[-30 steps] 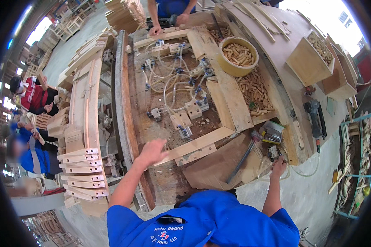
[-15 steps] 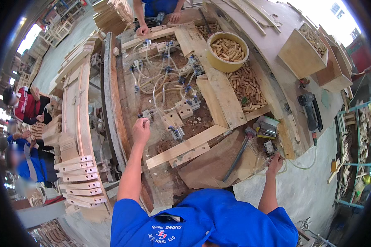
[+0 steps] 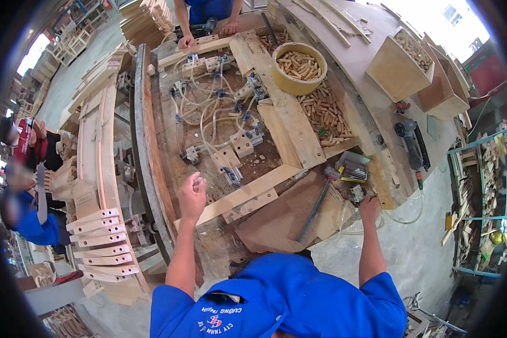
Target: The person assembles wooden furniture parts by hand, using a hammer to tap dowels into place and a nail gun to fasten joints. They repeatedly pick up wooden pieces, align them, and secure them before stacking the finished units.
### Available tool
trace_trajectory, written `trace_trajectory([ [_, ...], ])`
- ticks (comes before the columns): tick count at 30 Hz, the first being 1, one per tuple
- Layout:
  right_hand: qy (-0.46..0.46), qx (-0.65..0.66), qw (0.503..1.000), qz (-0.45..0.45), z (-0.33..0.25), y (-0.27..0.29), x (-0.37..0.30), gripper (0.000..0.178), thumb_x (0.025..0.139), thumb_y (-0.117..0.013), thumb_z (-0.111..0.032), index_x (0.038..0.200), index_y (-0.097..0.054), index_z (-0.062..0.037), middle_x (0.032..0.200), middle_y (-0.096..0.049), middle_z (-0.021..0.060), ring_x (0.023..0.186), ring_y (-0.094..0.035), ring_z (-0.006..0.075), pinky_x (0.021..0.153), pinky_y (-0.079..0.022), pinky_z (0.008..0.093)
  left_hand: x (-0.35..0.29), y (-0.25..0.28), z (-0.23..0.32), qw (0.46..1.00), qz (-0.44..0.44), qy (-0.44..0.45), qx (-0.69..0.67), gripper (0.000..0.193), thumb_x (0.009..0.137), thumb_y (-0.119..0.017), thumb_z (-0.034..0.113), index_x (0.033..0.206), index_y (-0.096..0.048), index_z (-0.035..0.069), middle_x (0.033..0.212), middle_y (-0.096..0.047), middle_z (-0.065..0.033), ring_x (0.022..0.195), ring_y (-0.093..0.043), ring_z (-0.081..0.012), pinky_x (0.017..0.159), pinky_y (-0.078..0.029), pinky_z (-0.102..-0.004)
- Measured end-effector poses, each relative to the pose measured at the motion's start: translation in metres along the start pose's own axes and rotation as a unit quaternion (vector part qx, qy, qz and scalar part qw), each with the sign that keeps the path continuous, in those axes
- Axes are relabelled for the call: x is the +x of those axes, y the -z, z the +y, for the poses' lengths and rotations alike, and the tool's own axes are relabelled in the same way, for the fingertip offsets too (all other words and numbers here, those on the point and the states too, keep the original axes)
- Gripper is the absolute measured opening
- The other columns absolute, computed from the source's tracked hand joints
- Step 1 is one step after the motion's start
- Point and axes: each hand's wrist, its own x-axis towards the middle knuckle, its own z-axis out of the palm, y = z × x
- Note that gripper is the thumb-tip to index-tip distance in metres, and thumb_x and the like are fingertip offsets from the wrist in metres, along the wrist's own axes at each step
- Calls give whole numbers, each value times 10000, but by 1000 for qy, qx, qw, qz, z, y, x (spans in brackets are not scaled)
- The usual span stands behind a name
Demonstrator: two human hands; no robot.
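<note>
My left hand [image 3: 191,198] hangs over the near left end of a wooden jig on the bench, fingers loosely curled and apart, with nothing seen in them. Just beyond it sits a small metal clamp cylinder [image 3: 191,155]. Clear air hoses [image 3: 213,119] with blue fittings loop among several such cylinders and wooden blocks. A pale wooden strip [image 3: 248,194] lies along the jig's near side. My right hand [image 3: 369,209] is closed at a small metal air valve [image 3: 356,195] at the bench's right corner; its fingertips are partly hidden.
A hammer [image 3: 315,208] lies near a clear container of metal pins [image 3: 353,167]. Beyond stand a yellow tub of dowels [image 3: 299,67] and loose dowels [image 3: 327,117]. A nail gun [image 3: 412,145] rests at right. A co-worker's hands [image 3: 187,41] are at the far edge. Drilled slats [image 3: 104,248] lie left.
My left hand has drawn back toward me from the small clamp cylinder, and its fingers have loosened. My right hand stays at the valve. The whole view has shifted slightly.
</note>
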Motion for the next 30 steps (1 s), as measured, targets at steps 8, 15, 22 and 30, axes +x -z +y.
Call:
trace_trajectory([
  [8, -46, 55, 997, 8, 5, -11, -5, 421, 1050, -604, -347, 1076, -655, 69, 1058, -731, 347, 1003, -712, 520, 883, -547, 614, -108, -12, 18, 998, -48, 10, -39, 345, 1016, -728, 236, 1261, -730, -8, 1019, -803, -162, 900, -775, -210, 816, -606, -361],
  [15, -21, 93, 995, 13, 13, -14, -2, 433, 1053, -606, -367, 1062, -682, 59, 1055, -733, 337, 1017, -703, 532, 889, -538, 615, -191, -35, 14, 987, -147, 47, -44, 365, 1007, -726, 274, 1250, -736, 2, 1073, -798, -205, 968, -795, -278, 862, -618, -386],
  [22, -5, 112, 994, 8, 31, -18, 0, 479, 1066, -596, -405, 1059, -694, 64, 1042, -726, 338, 996, -691, 534, 885, -522, 619, -212, -64, 20, 985, -168, 41, -9, 384, 984, -732, 265, 1268, -729, 7, 1076, -795, -201, 970, -790, -301, 883, -617, -407],
  [30, 44, 187, 981, -4, 34, -17, -3, 399, 1081, -592, -349, 986, -697, 25, 952, -726, 309, 953, -695, 514, 827, -514, 588, -208, -97, 56, 979, -191, 68, 15, 384, 977, -740, 277, 1278, -732, 38, 1065, -789, -190, 949, -780, -306, 871, -614, -410],
])
